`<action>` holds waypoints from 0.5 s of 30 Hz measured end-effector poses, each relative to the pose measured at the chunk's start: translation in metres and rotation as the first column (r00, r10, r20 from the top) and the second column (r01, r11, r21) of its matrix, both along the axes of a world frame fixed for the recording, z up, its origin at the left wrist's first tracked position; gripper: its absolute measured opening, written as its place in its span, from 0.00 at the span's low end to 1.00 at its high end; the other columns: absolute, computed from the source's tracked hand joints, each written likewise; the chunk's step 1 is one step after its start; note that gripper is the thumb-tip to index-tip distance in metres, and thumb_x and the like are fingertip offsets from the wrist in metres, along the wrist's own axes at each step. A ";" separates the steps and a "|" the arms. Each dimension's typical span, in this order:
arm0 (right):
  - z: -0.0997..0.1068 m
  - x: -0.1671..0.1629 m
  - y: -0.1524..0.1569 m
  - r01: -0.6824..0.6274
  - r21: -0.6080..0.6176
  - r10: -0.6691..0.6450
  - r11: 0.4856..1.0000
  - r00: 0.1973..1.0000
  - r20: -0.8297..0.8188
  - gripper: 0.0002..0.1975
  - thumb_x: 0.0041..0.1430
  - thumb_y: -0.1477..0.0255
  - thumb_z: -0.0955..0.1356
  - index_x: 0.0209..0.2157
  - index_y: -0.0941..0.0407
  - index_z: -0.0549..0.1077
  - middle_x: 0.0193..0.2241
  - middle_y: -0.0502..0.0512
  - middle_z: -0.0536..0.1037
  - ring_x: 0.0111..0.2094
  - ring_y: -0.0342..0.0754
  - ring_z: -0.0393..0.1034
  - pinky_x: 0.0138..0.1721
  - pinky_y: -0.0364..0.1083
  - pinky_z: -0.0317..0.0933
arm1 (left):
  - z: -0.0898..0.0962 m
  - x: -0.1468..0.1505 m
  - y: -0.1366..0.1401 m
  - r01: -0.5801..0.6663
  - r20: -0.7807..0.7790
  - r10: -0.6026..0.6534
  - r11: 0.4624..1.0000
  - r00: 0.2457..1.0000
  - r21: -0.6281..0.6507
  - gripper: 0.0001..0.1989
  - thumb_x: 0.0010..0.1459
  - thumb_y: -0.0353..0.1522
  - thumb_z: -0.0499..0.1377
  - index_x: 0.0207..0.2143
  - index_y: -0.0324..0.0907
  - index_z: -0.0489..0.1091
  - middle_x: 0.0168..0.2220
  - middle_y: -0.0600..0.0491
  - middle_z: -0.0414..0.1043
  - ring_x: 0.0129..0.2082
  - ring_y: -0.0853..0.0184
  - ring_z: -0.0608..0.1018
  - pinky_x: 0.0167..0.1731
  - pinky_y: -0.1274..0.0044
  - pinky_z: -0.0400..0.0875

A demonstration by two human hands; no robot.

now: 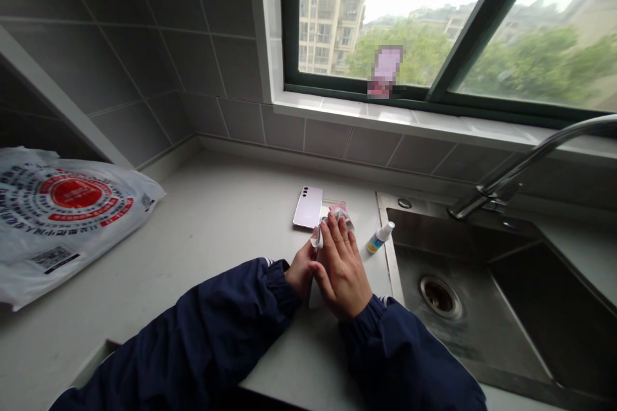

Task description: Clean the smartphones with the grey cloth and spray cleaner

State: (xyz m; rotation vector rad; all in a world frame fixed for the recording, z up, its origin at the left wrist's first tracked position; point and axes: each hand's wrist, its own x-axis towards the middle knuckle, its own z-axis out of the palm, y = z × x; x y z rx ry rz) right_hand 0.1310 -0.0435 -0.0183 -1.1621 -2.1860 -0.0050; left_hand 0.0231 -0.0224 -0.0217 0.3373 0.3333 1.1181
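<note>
My left hand [301, 268] is closed around the edge of a pale flat slab [316, 292], mostly hidden, its kind unclear. Over its top lies my right hand [341, 270], palm down, fingers stretched out and close together. A crumpled white tissue or cloth [344, 216] pokes out beyond the right fingertips, pressed between them and the slab. Just past the hands, a lilac phone [308, 207] rests on the counter with its three camera lenses up. Beside the right hand stands a small white spray bottle [380, 237] with a blue and yellow label.
A steel sink [418, 263] with a drain and a curved tap [511, 173] is on the right. On the left, a white plastic bag [72, 205] with red and black print lies on the pale counter [226, 205]. A window with a dark frame runs along the back.
</note>
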 end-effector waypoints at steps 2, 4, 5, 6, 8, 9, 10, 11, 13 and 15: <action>0.001 0.001 0.001 0.016 0.002 -0.016 1.000 1.000 -0.013 0.35 0.71 0.59 0.56 0.72 0.59 0.39 0.72 0.63 0.41 0.72 0.62 0.33 0.67 0.65 0.43 | 0.004 0.001 0.000 -0.017 0.018 0.017 1.000 1.000 -0.001 0.25 0.71 0.35 0.42 0.66 0.43 0.60 0.61 0.51 0.68 0.68 0.63 0.60 0.68 0.72 0.49; 0.001 0.002 0.001 0.038 -0.001 -0.038 0.999 0.999 -0.024 0.36 0.71 0.59 0.56 0.72 0.59 0.39 0.72 0.63 0.41 0.72 0.62 0.33 0.67 0.65 0.43 | 0.011 0.001 -0.001 0.011 0.074 -0.011 1.000 0.997 0.007 0.27 0.71 0.40 0.40 0.65 0.38 0.61 0.62 0.47 0.68 0.67 0.60 0.61 0.67 0.70 0.51; 0.002 0.002 0.001 0.052 -0.007 -0.053 0.999 0.998 -0.027 0.36 0.71 0.59 0.56 0.72 0.59 0.39 0.72 0.64 0.41 0.72 0.61 0.33 0.67 0.65 0.44 | 0.014 0.001 -0.001 0.046 0.114 -0.047 0.999 0.992 0.010 0.30 0.71 0.43 0.38 0.65 0.35 0.61 0.62 0.45 0.67 0.67 0.60 0.61 0.67 0.70 0.51; 0.002 0.003 0.001 0.068 -0.017 -0.068 0.998 0.997 -0.028 0.35 0.72 0.59 0.56 0.72 0.59 0.39 0.72 0.64 0.42 0.72 0.61 0.34 0.67 0.65 0.44 | 0.018 0.000 0.000 0.092 0.127 -0.090 0.996 0.988 -0.003 0.32 0.71 0.44 0.37 0.65 0.33 0.61 0.62 0.44 0.67 0.67 0.59 0.62 0.67 0.70 0.51; 0.002 0.005 0.001 0.092 -0.040 -0.093 0.995 0.995 -0.026 0.34 0.72 0.59 0.56 0.72 0.58 0.40 0.71 0.63 0.43 0.72 0.61 0.34 0.66 0.65 0.45 | 0.022 -0.001 0.001 0.100 0.135 -0.094 0.995 0.986 -0.031 0.33 0.71 0.45 0.37 0.65 0.32 0.60 0.61 0.42 0.68 0.66 0.59 0.63 0.67 0.70 0.49; 0.002 0.005 0.001 0.097 -0.047 -0.099 0.994 0.995 -0.022 0.34 0.72 0.59 0.56 0.72 0.58 0.40 0.71 0.63 0.43 0.72 0.60 0.34 0.66 0.65 0.45 | 0.022 -0.003 0.002 0.090 0.133 -0.084 0.995 0.988 -0.038 0.33 0.71 0.45 0.37 0.65 0.32 0.60 0.60 0.42 0.68 0.66 0.59 0.63 0.67 0.71 0.48; 0.002 0.005 0.001 0.099 -0.050 -0.100 0.994 0.995 -0.018 0.34 0.72 0.59 0.56 0.72 0.57 0.41 0.71 0.63 0.43 0.72 0.60 0.34 0.66 0.66 0.45 | 0.022 -0.004 0.002 0.073 0.131 -0.067 0.996 0.989 -0.044 0.33 0.71 0.45 0.38 0.65 0.32 0.59 0.60 0.42 0.69 0.66 0.59 0.63 0.68 0.71 0.47; 0.002 0.005 0.001 0.100 -0.046 -0.100 0.994 0.995 -0.013 0.34 0.72 0.60 0.56 0.71 0.57 0.41 0.71 0.63 0.44 0.72 0.60 0.35 0.66 0.66 0.45 | 0.022 -0.005 0.003 0.062 0.130 -0.054 0.997 0.990 -0.052 0.33 0.71 0.45 0.39 0.66 0.31 0.59 0.59 0.41 0.70 0.66 0.59 0.64 0.68 0.71 0.47; 0.001 0.003 0.000 0.102 -0.032 -0.102 0.994 0.995 -0.002 0.33 0.72 0.61 0.57 0.71 0.57 0.42 0.71 0.63 0.45 0.72 0.60 0.35 0.66 0.66 0.45 | 0.021 -0.007 0.005 0.052 0.127 -0.041 0.995 0.991 -0.086 0.33 0.70 0.45 0.40 0.66 0.30 0.58 0.58 0.40 0.71 0.65 0.59 0.65 0.67 0.70 0.48; 0.000 0.001 -0.001 0.101 -0.020 -0.101 0.995 0.995 0.013 0.33 0.72 0.63 0.58 0.71 0.57 0.42 0.71 0.63 0.47 0.72 0.60 0.35 0.66 0.66 0.45 | 0.020 -0.009 0.007 0.046 0.122 -0.029 0.989 0.992 -0.138 0.34 0.70 0.46 0.40 0.66 0.28 0.56 0.56 0.38 0.73 0.63 0.58 0.68 0.67 0.70 0.49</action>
